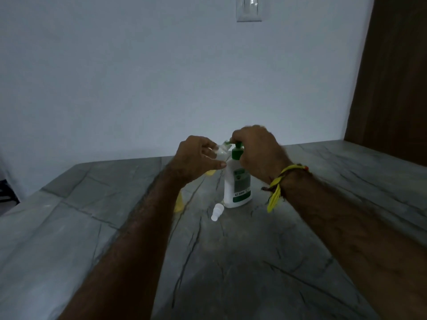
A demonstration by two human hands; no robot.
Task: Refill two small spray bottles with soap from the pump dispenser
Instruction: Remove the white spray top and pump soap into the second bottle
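Note:
A white pump dispenser [238,183] with a green pump head and green label stands upright on the grey stone table [231,262]. My right hand [256,148] grips the pump head from above. My left hand [196,158] holds a small clear spray bottle [220,153] with yellowish liquid, tilted, its open neck right at the green spout. A white spray cap [217,211] lies on the table in front of the dispenser. A second yellowish small bottle [179,203] shows partly behind my left forearm.
A white wall rises behind the table, with a clear holder [250,8] mounted high up. A dark wooden panel [392,77] stands at the right. The table's left edge drops off toward a dark object [7,192].

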